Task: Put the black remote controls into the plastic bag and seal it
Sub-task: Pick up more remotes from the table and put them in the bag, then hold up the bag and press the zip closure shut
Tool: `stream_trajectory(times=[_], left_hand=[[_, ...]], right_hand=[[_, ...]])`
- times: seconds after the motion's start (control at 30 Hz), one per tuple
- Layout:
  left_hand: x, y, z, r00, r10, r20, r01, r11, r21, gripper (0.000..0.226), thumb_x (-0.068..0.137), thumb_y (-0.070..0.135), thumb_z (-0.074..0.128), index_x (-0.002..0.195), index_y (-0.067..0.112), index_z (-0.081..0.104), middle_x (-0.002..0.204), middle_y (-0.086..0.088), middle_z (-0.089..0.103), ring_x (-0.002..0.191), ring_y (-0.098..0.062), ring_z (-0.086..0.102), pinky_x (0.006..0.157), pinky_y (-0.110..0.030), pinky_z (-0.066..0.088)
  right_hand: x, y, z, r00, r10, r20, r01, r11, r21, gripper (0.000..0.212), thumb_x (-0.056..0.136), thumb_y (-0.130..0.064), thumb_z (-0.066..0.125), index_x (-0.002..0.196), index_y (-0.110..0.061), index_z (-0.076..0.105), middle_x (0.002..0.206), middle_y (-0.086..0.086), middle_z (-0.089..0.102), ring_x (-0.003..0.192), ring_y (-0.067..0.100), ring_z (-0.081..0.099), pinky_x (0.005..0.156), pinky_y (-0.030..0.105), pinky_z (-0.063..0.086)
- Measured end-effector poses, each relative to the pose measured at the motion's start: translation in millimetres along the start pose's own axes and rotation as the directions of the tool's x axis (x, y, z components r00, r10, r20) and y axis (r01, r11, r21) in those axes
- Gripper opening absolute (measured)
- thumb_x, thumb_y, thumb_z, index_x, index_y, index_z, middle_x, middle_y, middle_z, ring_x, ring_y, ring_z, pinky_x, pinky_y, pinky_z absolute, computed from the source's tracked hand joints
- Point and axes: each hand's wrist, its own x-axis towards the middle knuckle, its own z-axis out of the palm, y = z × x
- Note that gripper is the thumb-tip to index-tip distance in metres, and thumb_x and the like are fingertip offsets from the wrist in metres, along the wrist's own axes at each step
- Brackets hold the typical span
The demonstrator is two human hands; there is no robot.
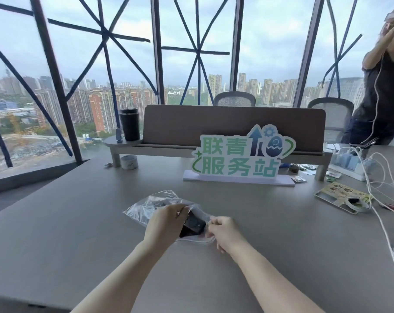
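Observation:
A clear plastic bag (144, 207) lies on the grey table (78, 233) just ahead of me. A black remote control (192, 223) shows at the bag's near, open end, between my two hands. Further inside the bag, dark shapes show through the plastic. My left hand (165, 222) rests on top of the bag and grips the remote at the mouth. My right hand (223, 230) pinches the right side of the bag's opening edge. How far the remote is inside the bag is partly hidden by my fingers.
A green and white sign (239, 158) stands behind the bag. A black tumbler (129, 124) sits on a desk shelf at the back, a tape roll (129, 162) below it. White cables (376, 195), a printed card (340, 195) and a power strip lie right. A person (381, 86) stands far right.

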Motion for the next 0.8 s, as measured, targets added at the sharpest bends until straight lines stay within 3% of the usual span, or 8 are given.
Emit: stream_trajectory(times=[0.1,0.23,0.3,0.37,0.47,0.57,0.63,0.8], left_hand=[[-4.7,-4.9,-2.5,0.998,-0.022,0.067,0.021,1.000,0.009,0.030,0.089,0.038,0.048,0.066,0.024,0.060,0.072,-0.006,0.066,0.075,-0.029,0.060,0.063,-0.036,0.045],[-9.8,-9.3,-1.0,0.988,-0.055,0.148,0.046,0.997,0.062,0.031,0.085,0.042,0.049,0.079,0.015,0.065,0.068,-0.007,0.064,0.070,-0.028,0.058,0.061,-0.033,0.045],[-13.4,-12.2,-3.5,0.961,-0.081,0.266,0.051,0.992,0.118,0.031,0.078,0.035,0.055,0.106,0.028,0.067,0.098,-0.002,0.073,0.089,-0.024,0.064,0.074,-0.030,0.051],[-19.0,-18.3,-8.9,0.916,-0.100,0.390,0.007,0.972,0.233,0.056,0.073,0.028,0.057,0.127,0.039,0.051,0.118,0.001,0.066,0.103,-0.023,0.062,0.079,-0.029,0.050],[-26.5,-24.0,-23.4,0.916,-0.158,0.368,0.012,0.930,0.368,0.068,0.068,0.012,0.047,0.129,0.043,0.044,0.124,0.000,0.061,0.098,-0.023,0.064,0.073,-0.030,0.053],[-14.9,-21.5,-44.7,0.936,-0.272,0.225,0.248,0.960,0.130,0.062,0.066,0.001,0.040,0.115,0.034,0.059,0.090,-0.005,0.068,0.053,-0.022,0.066,0.051,-0.031,0.058],[6.1,-12.5,-67.7,0.943,-0.308,0.125,0.328,0.924,-0.195,0.047,0.070,-0.003,0.047,0.108,0.018,0.065,0.083,-0.009,0.066,0.047,-0.025,0.067,0.052,-0.037,0.060],[53.1,45.7,-139.7,0.974,-0.209,-0.086,0.118,0.795,-0.595,0.018,0.079,-0.003,0.065,0.075,0.014,0.068,0.076,-0.009,0.067,0.046,-0.008,0.063,0.048,-0.019,0.054]], right_hand=[[4.9,12.2,-14.4,0.975,-0.061,-0.215,0.017,0.980,-0.200,0.010,0.081,-0.023,0.055,0.081,-0.023,0.065,0.077,-0.002,0.073,0.070,0.022,0.063,0.064,0.033,0.052],[12.6,16.0,-5.4,0.995,-0.087,-0.042,0.073,0.960,-0.269,0.048,0.078,-0.048,0.062,0.123,-0.039,0.051,0.086,-0.004,0.063,0.069,0.021,0.058,0.063,0.028,0.044],[21.5,15.6,1.1,0.983,-0.157,-0.098,0.120,0.943,-0.311,0.033,0.085,-0.029,0.059,0.117,-0.028,0.062,0.093,-0.001,0.071,0.069,0.020,0.058,0.067,0.029,0.049],[25.2,10.7,0.4,0.966,-0.196,-0.170,0.138,0.944,-0.301,0.024,0.087,-0.013,0.054,0.100,-0.025,0.069,0.098,0.001,0.075,0.069,0.018,0.059,0.066,0.027,0.048],[18.6,-5.4,-7.8,0.962,-0.169,-0.217,0.133,0.976,-0.170,0.028,0.084,-0.005,0.049,0.079,-0.021,0.071,0.071,-0.001,0.072,0.044,0.018,0.056,0.047,0.025,0.045],[4.9,-30.0,-21.3,0.966,-0.130,-0.221,0.144,0.988,0.048,0.032,0.085,-0.002,0.047,0.074,-0.013,0.075,0.052,0.007,0.066,0.032,0.016,0.048,0.035,0.022,0.040],[-6.3,-55.8,-32.9,0.957,-0.162,-0.242,0.210,0.960,0.186,0.031,0.086,-0.001,0.048,0.074,-0.011,0.075,0.053,0.010,0.066,0.033,0.016,0.049,0.037,0.024,0.041],[-39.4,-132.4,-67.7,0.884,-0.298,-0.361,0.422,0.841,0.339,0.028,0.088,0.001,0.048,0.086,-0.006,0.076,0.059,0.014,0.070,0.036,0.015,0.054,0.035,0.023,0.047]])
